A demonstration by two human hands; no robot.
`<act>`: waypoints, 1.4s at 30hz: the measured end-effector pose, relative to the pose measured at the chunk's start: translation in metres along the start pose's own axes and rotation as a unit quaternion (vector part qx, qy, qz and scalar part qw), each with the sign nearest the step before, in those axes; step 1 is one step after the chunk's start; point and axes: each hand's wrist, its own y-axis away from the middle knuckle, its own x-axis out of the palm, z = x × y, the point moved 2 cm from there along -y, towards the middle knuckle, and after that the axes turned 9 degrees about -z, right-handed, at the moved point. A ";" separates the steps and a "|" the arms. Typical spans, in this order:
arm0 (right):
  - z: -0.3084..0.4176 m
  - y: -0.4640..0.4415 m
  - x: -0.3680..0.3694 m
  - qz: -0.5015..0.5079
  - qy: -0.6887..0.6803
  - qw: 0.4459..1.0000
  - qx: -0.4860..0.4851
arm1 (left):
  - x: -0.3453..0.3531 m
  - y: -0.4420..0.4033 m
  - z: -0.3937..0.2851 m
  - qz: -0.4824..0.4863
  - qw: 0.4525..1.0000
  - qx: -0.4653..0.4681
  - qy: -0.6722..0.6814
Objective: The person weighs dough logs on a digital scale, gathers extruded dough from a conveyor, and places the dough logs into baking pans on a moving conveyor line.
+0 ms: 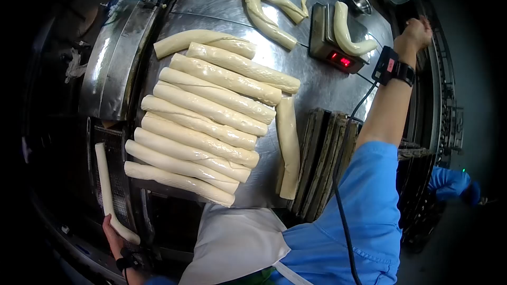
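Observation:
At the lower left, my left hand (114, 238) holds the lower part of a long dough roll (107, 190), which lies along a dark mesh surface. My right hand (416, 34) is stretched out at the upper right, past the scale, with its fingers curled in; nothing shows in it. A curved dough roll (346, 32) rests on the digital scale (323, 34), whose red display is lit. Several pale, glossy dough rolls (203, 121) lie side by side on the metal table (206, 8). Another dough roll (288, 148) lies crosswise to the right of that row.
Loose dough pieces (264, 16) cross each other at the table's far side. A metal bowl (359, 2) sits behind the scale. Dark metal pans (322, 163) stand on edge at the near right. Beyond the right side, a co-worker's blue sleeve (449, 180) shows.

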 end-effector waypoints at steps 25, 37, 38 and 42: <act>0.154 0.359 -0.047 0.813 -0.051 0.575 -0.076 | 0.168 0.206 -0.128 0.487 0.843 0.224 -0.044; 0.132 0.194 0.007 0.772 0.097 0.628 -0.009 | 0.214 0.122 -0.140 0.370 0.871 0.317 -0.060; 0.137 0.162 0.011 0.736 0.089 0.671 -0.014 | 0.204 0.062 -0.116 0.325 0.882 0.336 -0.066; 0.088 0.079 0.028 0.555 0.160 0.816 -0.015 | 0.150 -0.051 -0.068 0.075 0.869 0.399 -0.282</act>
